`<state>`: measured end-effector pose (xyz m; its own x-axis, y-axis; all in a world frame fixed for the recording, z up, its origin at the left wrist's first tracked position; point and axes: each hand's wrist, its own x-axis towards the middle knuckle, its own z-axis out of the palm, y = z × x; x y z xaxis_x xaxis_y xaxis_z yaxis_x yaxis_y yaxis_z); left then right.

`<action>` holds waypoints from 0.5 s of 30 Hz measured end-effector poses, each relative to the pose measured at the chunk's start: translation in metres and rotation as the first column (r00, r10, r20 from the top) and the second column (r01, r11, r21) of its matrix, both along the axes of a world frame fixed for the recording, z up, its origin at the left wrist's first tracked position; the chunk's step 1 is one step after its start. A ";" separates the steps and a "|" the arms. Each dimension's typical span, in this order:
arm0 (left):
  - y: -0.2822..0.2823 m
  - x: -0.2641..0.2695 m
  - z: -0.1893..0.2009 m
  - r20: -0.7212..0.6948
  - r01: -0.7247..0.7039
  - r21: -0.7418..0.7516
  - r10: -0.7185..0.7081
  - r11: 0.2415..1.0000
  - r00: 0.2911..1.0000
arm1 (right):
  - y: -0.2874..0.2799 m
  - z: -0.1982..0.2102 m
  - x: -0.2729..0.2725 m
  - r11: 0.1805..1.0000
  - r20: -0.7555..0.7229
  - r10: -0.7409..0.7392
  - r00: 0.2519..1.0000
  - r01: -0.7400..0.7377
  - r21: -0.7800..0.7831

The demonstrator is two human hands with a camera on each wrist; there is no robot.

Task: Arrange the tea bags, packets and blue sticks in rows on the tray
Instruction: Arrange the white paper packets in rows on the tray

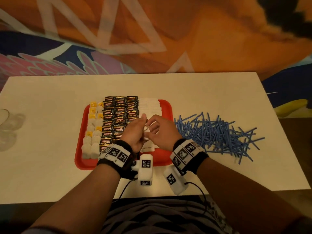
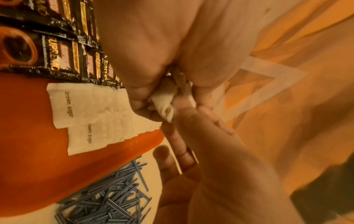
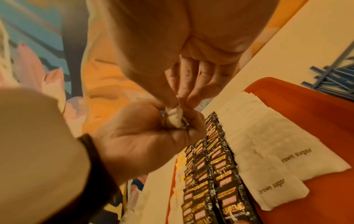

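Both forearms converge over the tray, left hand and right hand fingers pinching one crumpled white packet.

A café or pantry-style refreshment corner, by the look of it. A white table sits against a bright mural at twelve o'clock. A red tray at centre carries tea bags, coffee sachets and sugar packets. Blue stirrers are heaped at three o'clock, clear glasses at nine.
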<state>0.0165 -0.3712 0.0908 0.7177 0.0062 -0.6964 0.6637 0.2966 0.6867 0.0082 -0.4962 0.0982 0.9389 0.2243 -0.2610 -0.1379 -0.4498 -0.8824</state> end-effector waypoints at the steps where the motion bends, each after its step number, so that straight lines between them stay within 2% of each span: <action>1: -0.002 0.000 -0.002 0.009 0.001 -0.024 -0.001 1.000 1.000 | -0.004 0.001 0.001 1.000 -0.010 -0.019 1.000 0.019 0.005; 4: -0.009 -0.002 -0.001 0.017 -0.044 -0.097 0.046 0.994 0.999 | -0.016 0.005 0.003 0.998 -0.029 -0.050 0.998 0.051 0.028; 7: -0.015 -0.003 0.006 0.049 -0.072 -0.103 0.078 0.992 0.996 | -0.024 0.006 0.003 0.996 -0.060 -0.064 0.996 0.068 0.053; 10: -0.016 -0.002 0.009 0.082 -0.162 -0.109 0.171 0.981 0.982 | -0.029 0.007 0.005 0.990 -0.080 -0.091 0.993 0.098 0.098; 13: -0.006 -0.001 0.004 0.090 -0.260 -0.074 0.266 0.963 0.960 | -0.034 0.011 0.008 0.973 -0.100 -0.133 0.986 0.149 0.174; 15: 0.003 -0.004 0.001 0.079 -0.277 -0.033 0.279 0.960 0.957 | -0.038 0.014 0.010 0.955 -0.091 -0.159 0.983 0.176 0.238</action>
